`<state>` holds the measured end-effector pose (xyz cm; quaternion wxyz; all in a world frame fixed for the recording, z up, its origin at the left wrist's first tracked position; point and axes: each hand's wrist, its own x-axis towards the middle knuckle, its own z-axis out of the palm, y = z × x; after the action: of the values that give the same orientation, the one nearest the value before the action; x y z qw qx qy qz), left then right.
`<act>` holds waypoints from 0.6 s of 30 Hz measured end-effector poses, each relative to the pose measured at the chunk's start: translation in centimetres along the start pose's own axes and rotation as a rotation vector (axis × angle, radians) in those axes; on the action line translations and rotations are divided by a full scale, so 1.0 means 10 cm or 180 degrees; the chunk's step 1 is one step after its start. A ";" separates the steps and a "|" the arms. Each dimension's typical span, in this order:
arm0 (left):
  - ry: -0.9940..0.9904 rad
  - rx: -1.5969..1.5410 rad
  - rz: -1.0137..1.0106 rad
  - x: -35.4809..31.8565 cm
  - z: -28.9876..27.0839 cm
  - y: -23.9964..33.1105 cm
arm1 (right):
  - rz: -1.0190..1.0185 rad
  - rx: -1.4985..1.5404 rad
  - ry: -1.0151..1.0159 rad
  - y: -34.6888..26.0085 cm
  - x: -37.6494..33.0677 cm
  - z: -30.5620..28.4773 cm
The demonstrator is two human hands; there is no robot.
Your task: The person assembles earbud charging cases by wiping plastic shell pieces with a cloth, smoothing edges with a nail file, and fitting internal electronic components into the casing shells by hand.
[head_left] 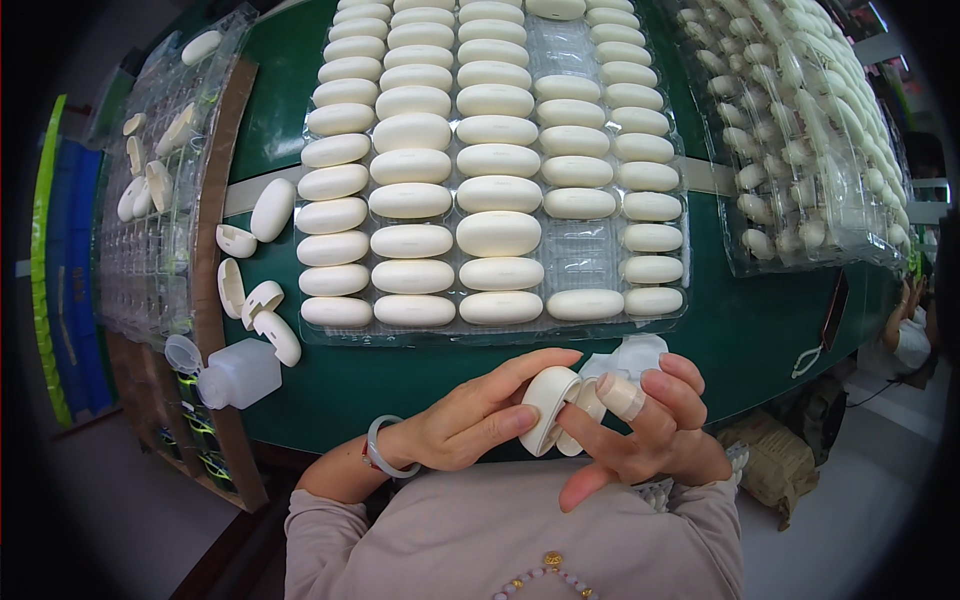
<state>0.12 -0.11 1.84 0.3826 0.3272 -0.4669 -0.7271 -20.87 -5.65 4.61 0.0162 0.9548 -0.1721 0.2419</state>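
At the table's front edge, my left hand (pixel 470 420) grips a cream-white oval clamshell case (pixel 545 405) between thumb and fingers. The case stands tilted and open, its two halves apart. One finger of my right hand (pixel 640 435) reaches into the gap between the halves. Another finger of that hand has a beige bandage wrapped round it. A crumpled white cloth (pixel 635 354) is tucked in the right fingers, behind the case. Just beyond both hands lies a clear plastic tray (pixel 580 250) with rows of closed cream oval cases (pixel 500 233).
Several loose cases and case parts (pixel 264 300) lie left of the tray, near an open translucent bottle (pixel 245 375). Stacked clear trays stand on a brown board (pixel 215 190) at the left. More filled trays (pixel 800 130) are stacked at right, near a dark strapped object (pixel 835 310).
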 end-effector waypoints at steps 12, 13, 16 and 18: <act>0.0808 0.0260 0.0813 -0.04 0.02 -0.16 | 0.1338 0.3328 -0.0155 0.02 -0.01 0.06; 0.0990 0.0187 0.0843 -0.01 0.02 -0.18 | 0.0996 0.2880 -0.0103 0.00 0.02 0.03; 0.1278 -0.0053 0.0861 0.02 0.07 -0.21 | 0.1374 0.2642 -0.0005 -0.02 0.06 0.12; 0.1337 -0.0128 0.0660 0.01 0.10 -0.21 | 0.1856 0.2883 -0.0107 0.02 0.11 0.22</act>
<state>-1.27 0.80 0.24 0.5505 0.4139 -0.3935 -0.6090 -19.02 -6.41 3.22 -0.4677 0.7826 -0.3088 0.2711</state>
